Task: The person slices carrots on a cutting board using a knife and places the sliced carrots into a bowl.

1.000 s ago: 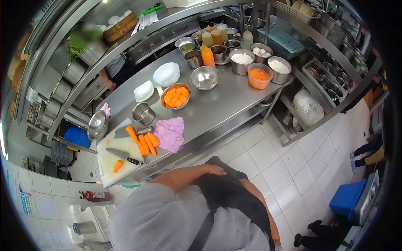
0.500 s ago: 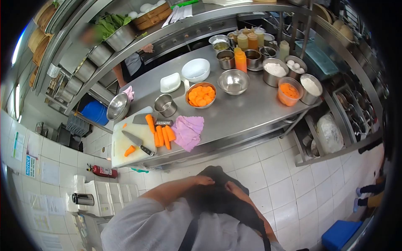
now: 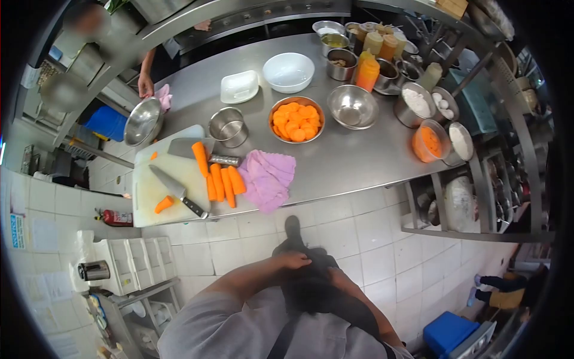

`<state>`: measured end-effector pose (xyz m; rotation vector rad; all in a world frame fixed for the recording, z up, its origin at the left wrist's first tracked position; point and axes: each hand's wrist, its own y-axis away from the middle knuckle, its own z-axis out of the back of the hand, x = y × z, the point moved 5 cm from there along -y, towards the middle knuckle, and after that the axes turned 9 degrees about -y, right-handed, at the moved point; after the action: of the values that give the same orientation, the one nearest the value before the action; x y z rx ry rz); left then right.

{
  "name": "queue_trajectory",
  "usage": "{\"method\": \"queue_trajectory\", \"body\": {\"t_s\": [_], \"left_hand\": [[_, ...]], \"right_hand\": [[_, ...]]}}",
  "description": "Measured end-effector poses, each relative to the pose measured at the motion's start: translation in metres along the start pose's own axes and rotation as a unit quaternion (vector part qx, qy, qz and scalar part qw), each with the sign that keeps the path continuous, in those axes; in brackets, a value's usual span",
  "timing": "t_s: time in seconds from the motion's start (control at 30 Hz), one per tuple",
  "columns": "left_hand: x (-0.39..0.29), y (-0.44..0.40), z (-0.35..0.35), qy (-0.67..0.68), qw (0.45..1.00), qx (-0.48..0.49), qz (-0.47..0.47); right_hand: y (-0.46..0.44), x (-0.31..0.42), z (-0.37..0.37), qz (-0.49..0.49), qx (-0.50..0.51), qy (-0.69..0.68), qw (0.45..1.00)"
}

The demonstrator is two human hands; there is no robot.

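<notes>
Both hands are low at my waist, in front of the dark apron (image 3: 311, 294). My left hand (image 3: 294, 260) lies against the apron with its fingers curled in; whether it grips any cloth is unclear. Close to its right, my right hand (image 3: 336, 275) also touches the apron, its fingers mostly hidden. On the counter beyond, a chef's knife (image 3: 178, 191) rests on the white cutting board (image 3: 146, 206) beside a carrot piece (image 3: 163, 204). Several peeled carrots (image 3: 222, 183) lie at the board's right edge, next to a cleaver (image 3: 188, 148) and a pink cloth (image 3: 266, 178).
A bowl of carrot slices (image 3: 296, 122), an empty steel bowl (image 3: 353, 106), a steel pot (image 3: 228, 127) and a white bowl (image 3: 289, 73) stand on the steel counter (image 3: 335, 173). Sauce bottles (image 3: 368, 74) are at the back. Another person's hand (image 3: 145, 85) is by a tilted steel bowl (image 3: 143, 122).
My view has moved nearer the counter, and a shoe now shows ahead of my hands. My hands stay at the apron. The other person's hand has come to the tilted bowl.
</notes>
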<state>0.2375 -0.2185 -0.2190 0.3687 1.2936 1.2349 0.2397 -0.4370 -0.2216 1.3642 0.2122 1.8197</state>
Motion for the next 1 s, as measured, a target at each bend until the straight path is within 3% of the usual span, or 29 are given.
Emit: {"method": "queue_trajectory", "body": {"t_s": [0.03, 0.1, 0.13, 0.2, 0.23, 0.33, 0.4, 0.47, 0.6, 0.67, 0.73, 0.77, 0.8, 0.87, 0.93, 1.0], "left_hand": [[-0.008, -0.005, 0.007, -0.002, 1.0, -0.001, -0.012], [-0.035, -0.013, 0.038, 0.128, 0.978, -0.022, -0.16], [-0.047, -0.016, 0.061, 0.073, 0.976, -0.078, -0.192], [-0.066, 0.008, 0.119, 0.285, 0.939, -0.053, -0.185], [-0.073, 0.026, 0.159, 0.303, 0.921, -0.106, -0.223], [-0.057, 0.062, 0.259, 0.449, 0.823, -0.328, -0.117], [-0.03, 0.078, 0.301, 0.524, 0.738, -0.425, -0.001], [0.008, 0.069, 0.33, 0.576, 0.673, -0.463, 0.027], [0.032, 0.047, 0.36, 0.556, 0.69, -0.463, 0.009], [0.032, 0.04, 0.357, 0.6, 0.659, -0.454, -0.017], [0.003, 0.035, 0.32, 0.569, 0.73, -0.373, -0.062], [-0.017, 0.04, 0.299, 0.593, 0.752, -0.281, -0.066], [-0.032, 0.049, 0.277, 0.614, 0.763, -0.191, -0.068], [-0.044, 0.06, 0.249, 0.598, 0.789, -0.111, -0.089], [-0.05, 0.069, 0.228, 0.501, 0.846, -0.138, -0.12], [-0.044, 0.068, 0.201, 0.47, 0.863, -0.127, -0.133]], "right_hand": [[0.006, -0.002, 0.007, -0.021, 0.005, -0.007, 1.0], [0.013, -0.003, 0.018, -0.01, -0.035, -0.021, 0.999], [0.015, -0.002, 0.023, 0.009, -0.065, -0.044, 0.997], [0.017, -0.003, 0.029, -0.015, -0.087, -0.054, 0.995], [0.016, 0.001, 0.032, -0.041, -0.101, -0.07, 0.992], [-0.001, -0.019, 0.032, -0.034, -0.126, -0.126, 0.983], [-0.009, -0.019, 0.038, -0.038, -0.144, -0.112, 0.982], [-0.012, 0.0, 0.054, -0.057, -0.168, -0.084, 0.981], [-0.03, 0.002, 0.06, -0.088, -0.172, -0.09, 0.977], [-0.038, 0.011, 0.068, -0.085, -0.146, -0.067, 0.983], [-0.045, 0.006, 0.072, -0.088, -0.167, -0.063, 0.98], [-0.046, 0.004, 0.069, -0.086, -0.174, -0.061, 0.979], [-0.046, 0.01, 0.07, -0.085, -0.153, -0.051, 0.983], [-0.052, 0.025, 0.088, -0.095, -0.139, 0.025, 0.985], [-0.066, 0.023, 0.096, -0.08, -0.109, 0.072, 0.988], [-0.082, 0.017, 0.108, -0.031, -0.088, 0.119, 0.988]]}}
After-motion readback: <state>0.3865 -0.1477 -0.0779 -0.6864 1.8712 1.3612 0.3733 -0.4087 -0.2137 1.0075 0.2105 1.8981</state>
